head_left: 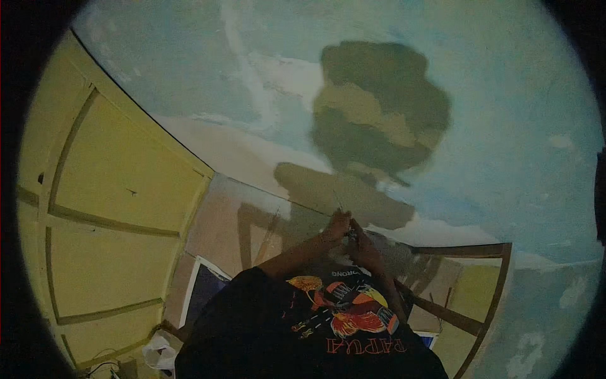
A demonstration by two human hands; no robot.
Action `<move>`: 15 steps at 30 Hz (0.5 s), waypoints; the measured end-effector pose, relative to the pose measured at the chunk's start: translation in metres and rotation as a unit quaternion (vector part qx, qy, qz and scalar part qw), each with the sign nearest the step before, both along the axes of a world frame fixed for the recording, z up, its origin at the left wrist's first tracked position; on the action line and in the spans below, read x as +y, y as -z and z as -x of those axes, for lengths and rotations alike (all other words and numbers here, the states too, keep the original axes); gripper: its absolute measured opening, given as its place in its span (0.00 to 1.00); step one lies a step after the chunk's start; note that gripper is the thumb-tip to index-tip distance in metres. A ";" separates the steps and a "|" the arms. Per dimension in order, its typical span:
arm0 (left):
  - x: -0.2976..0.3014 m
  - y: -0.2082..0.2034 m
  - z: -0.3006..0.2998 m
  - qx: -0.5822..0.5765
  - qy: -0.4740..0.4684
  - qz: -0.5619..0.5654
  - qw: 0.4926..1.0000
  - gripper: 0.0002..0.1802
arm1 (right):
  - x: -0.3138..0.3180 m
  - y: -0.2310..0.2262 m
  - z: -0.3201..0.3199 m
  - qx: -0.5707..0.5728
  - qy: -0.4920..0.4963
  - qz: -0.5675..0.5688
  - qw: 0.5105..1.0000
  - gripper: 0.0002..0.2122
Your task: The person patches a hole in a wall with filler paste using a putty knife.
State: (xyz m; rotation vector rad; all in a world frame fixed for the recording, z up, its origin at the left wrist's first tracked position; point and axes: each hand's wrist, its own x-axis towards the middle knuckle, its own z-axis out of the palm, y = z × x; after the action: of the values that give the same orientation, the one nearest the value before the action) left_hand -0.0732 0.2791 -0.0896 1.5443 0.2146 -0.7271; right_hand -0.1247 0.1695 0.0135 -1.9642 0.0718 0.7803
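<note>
Just in front of my dark printed T-shirt (353, 309), both hands come together close to the wall's lower part. My left hand (336, 226) is closed, with its fingers drawn together. A thin, light, wire-like thing (338, 200) seems to stick up from it, too fine and dim to name. My right hand (356, 236) presses close against the left, its fingers bent and in shadow. Whatever lies between the two hands is hidden.
A blue-green wall (517, 126) with pale patches fills the far side, darkened by a large shadow. Yellow panelled woodwork (120, 164) stands left. At right is a brown wooden frame (502, 284). A white bag-like thing (159, 354) and a white-edged dark panel (205, 290) sit lower left.
</note>
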 end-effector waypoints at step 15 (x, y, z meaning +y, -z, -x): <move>0.004 -0.064 -0.012 -0.146 -0.292 0.206 0.922 0.25 | 0.015 -0.013 -0.041 -0.271 -0.075 0.111 0.953 0.18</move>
State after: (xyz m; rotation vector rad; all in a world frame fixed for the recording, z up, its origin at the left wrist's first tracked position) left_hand -0.0608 0.2834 -0.0253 1.0794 0.2623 -0.0532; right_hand -0.0838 0.1845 0.0260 -2.3557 -0.3357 0.3114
